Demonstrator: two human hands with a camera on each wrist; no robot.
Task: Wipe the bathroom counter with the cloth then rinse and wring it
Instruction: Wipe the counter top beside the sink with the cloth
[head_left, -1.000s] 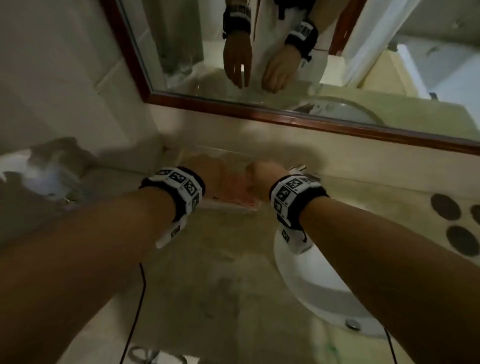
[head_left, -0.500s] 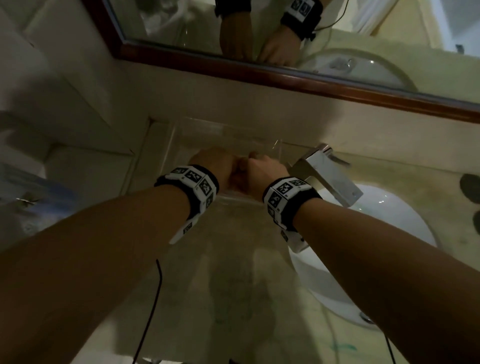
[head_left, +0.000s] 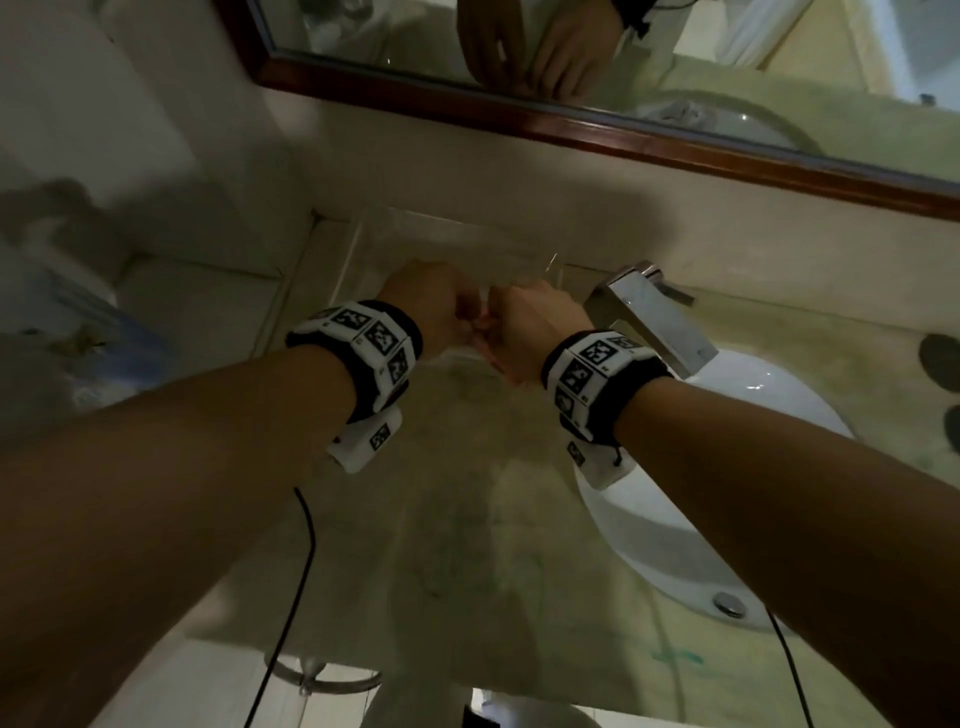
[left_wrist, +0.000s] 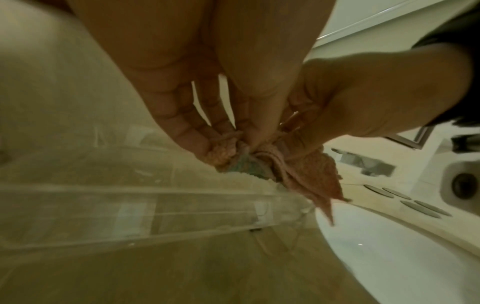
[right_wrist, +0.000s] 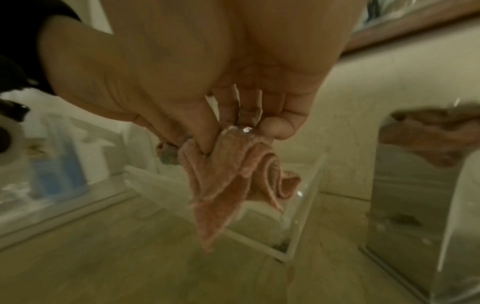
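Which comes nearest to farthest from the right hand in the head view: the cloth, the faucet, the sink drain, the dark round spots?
1. cloth: pinched in the right hand, at its fingers.
2. faucet: just right of it.
3. dark round spots: far right counter edge.
4. sink drain: low in the basin; close to call with 3.

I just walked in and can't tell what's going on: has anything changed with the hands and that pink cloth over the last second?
Little changed. The left hand and right hand stayed pressed together over the clear tray at the back of the counter, both pinching the bunched cloth. Mostly the head camera shifted, bringing the faucet and sink into fuller view.
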